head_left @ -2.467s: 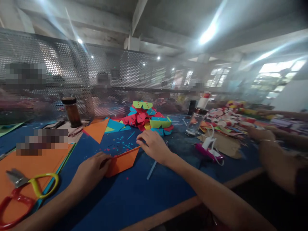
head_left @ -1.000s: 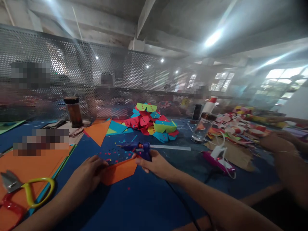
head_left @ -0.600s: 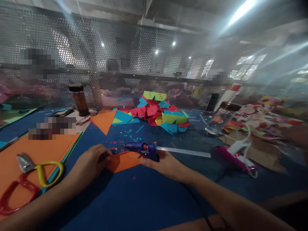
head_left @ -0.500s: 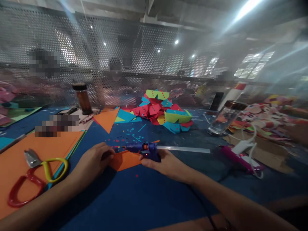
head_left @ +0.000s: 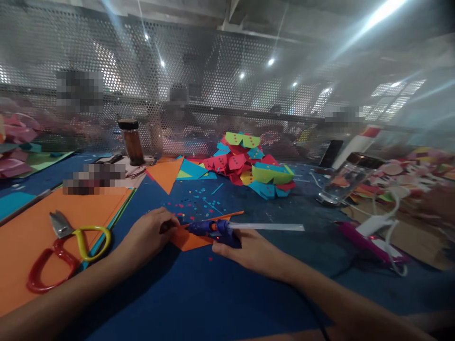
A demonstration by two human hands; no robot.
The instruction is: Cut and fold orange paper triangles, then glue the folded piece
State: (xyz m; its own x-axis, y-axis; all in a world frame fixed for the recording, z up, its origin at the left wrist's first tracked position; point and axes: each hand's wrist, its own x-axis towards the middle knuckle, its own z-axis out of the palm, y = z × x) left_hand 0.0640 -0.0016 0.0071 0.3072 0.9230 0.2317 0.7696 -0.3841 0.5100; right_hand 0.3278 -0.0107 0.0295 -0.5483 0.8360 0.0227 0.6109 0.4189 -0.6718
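Observation:
My right hand (head_left: 245,248) is wrapped round a blue hot glue gun (head_left: 222,228), whose small red light glows. A clear glue stick (head_left: 272,227) sticks out of its back end to the right. The nozzle points left, low over a folded piece of orange paper (head_left: 194,240). Pinched at its left end, that paper is held by my left hand (head_left: 154,232), whose fingertips are partly hidden. Scissors (head_left: 71,251) with one red and one yellow handle lie left of my left forearm, on a stack of orange sheets (head_left: 31,241).
Coloured paper scraps (head_left: 199,201) dot the blue tabletop (head_left: 170,293). Beyond them is a pile of folded paper pieces (head_left: 245,163) beside orange triangles (head_left: 166,173). A brown-filled jar (head_left: 133,144) stands back left. At right are a clear bottle (head_left: 344,182) and a magenta device with white cord (head_left: 369,241).
The glue gun has come down closer to the orange paper, its nozzle now at the fold. The whole view has shifted slightly, so things appear further right.

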